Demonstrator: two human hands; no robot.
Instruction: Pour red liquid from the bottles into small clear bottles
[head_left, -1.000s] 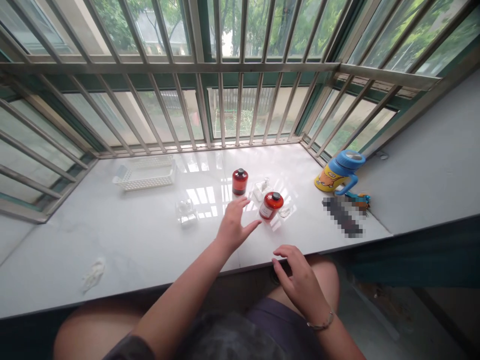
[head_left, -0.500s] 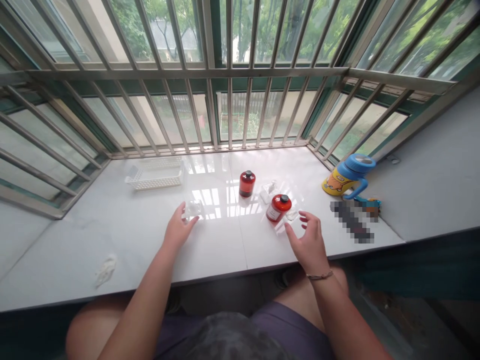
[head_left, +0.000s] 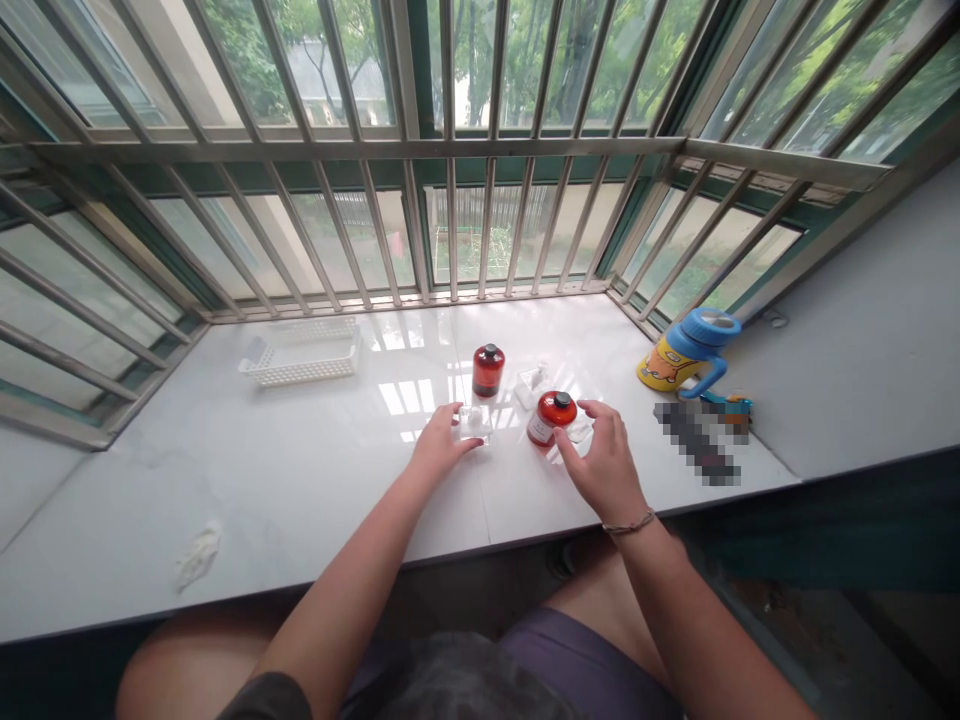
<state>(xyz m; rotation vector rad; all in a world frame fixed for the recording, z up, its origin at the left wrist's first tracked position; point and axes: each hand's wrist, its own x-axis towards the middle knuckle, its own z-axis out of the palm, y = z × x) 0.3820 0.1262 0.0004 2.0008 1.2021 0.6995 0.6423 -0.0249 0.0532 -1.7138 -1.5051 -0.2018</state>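
Note:
My left hand pinches a small clear plastic piece with something white in it, between thumb and fingers. It is low over the table or resting on it; I cannot tell which. My right hand reaches to the right side of a red bottle with a black cap and white label. Its thumb and fingers are apart, with the thumb tip at the bottle's edge. A second red bottle stands upright farther back. Between the bottles lies another clear-and-white piece. Crumpled white material sits beside the front bottle.
A white perforated basket stands at the back left of the white table. A blue and yellow bottle with a handle is at the right, near a blurred dark object. White crumpled material lies front left. Metal bars line the window.
My left hand has moved right with the clear plastic piece, toward the bottles. My right hand has come closer to the front red bottle. The view has shifted slightly.

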